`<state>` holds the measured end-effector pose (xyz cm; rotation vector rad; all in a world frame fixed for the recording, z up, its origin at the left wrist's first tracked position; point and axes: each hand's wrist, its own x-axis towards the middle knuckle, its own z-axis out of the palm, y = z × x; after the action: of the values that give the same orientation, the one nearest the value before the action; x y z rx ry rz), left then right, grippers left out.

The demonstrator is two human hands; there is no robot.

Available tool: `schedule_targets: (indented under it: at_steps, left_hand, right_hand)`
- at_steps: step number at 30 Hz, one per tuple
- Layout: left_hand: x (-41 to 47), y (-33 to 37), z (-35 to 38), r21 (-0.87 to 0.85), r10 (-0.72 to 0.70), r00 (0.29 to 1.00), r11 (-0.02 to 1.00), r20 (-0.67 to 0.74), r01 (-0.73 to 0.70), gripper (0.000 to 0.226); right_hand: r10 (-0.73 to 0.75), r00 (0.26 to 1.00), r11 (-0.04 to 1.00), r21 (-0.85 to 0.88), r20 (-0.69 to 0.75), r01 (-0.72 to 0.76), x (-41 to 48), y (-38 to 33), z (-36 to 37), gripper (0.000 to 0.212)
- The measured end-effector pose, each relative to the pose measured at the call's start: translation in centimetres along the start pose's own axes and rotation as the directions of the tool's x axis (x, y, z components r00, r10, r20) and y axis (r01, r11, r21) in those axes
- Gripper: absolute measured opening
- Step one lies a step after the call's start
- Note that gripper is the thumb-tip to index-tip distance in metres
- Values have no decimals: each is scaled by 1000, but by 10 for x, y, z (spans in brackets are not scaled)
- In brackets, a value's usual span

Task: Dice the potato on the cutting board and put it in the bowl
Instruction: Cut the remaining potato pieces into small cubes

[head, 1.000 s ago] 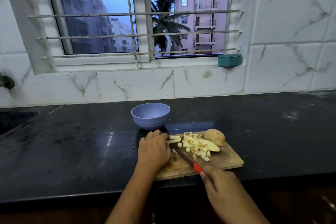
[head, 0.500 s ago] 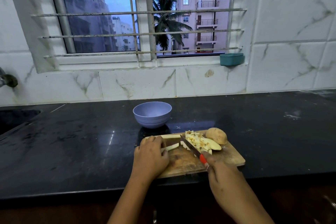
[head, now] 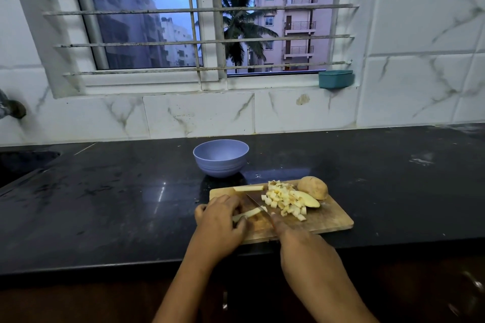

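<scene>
The knife [head: 256, 203] blade lies just beside the curled fingertips of the left hand [head: 221, 220], which pinches a bundle of potato strips [head: 249, 214] down on the cutting board [head: 328, 220]; if the strips roll or the fingers creep forward, the next cut could nick a finger or give uneven dice. The right hand [head: 299, 244] is closed round the knife handle, mostly hiding it; the diced potato pile [head: 283, 200] lies just beyond it, the unpeeled potato half [head: 312, 187] farther right, a loose strip [head: 248, 188] beyond the left hand, and the bowl [head: 221, 157] farther off on the tabletop [head: 118, 204].
</scene>
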<state>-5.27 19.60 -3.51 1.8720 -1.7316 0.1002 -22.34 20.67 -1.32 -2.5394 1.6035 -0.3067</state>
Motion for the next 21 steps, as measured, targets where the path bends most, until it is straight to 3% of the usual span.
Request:
schedule_targets:
  at_steps: [7, 12, 15, 21]
  left_hand:
    - [-2, 1, -2, -12, -4, 1000, 1000, -12, 4, 12]
    - [-1, 1, -3, -26, 5, 1000, 1000, -15, -6, 11]
    - [-2, 2, -3, -33, 9, 1000, 999, -26, -10, 9]
    - [-3, -2, -3, -225, 10, 998, 974, -62, -24, 29]
  right_hand:
    - [-20, 998, 1000, 13, -65, 21, 8, -2, 4, 63]
    - [-25, 999, 999, 24, 19, 25, -2, -8, 1, 64]
    - [-34, 999, 999, -10, -8, 34, 7, -11, 2, 64]
    - [-64, 995, 997, 35, -77, 67, 10, -8, 3, 61]
